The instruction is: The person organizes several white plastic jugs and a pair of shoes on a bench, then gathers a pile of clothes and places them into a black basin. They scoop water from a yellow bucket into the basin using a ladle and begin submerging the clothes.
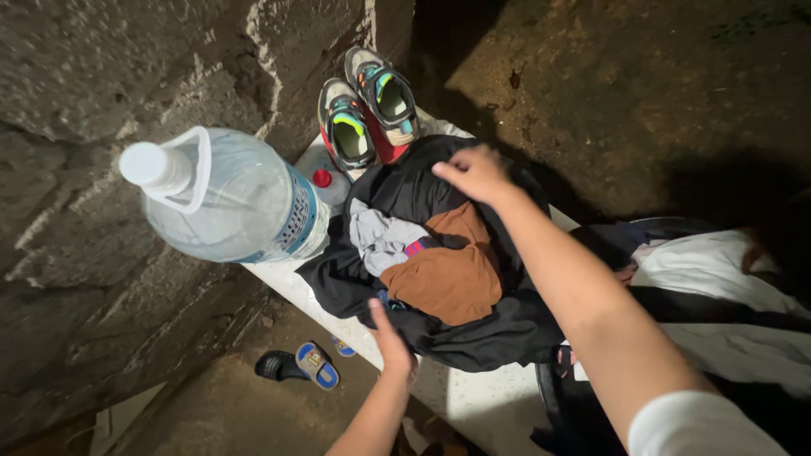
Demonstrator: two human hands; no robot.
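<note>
Right hand (475,173) pinching the far edge of a black garment (456,333) heaped on a white bench (481,405), left hand (390,342) open, flat against its near edge, sneakers (367,114) beyond, large water bottle (228,198) left

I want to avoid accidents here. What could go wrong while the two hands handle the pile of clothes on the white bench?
1. The large water bottle stands at the bench edge, close to the black garment that the left hand touches; a pull on the cloth may tip it.
2. The pair of sneakers sits right behind the pile, near the right hand, and could be pushed off.
3. Cloth hangs over the bench edge and may slide onto the dirt floor.
</note>
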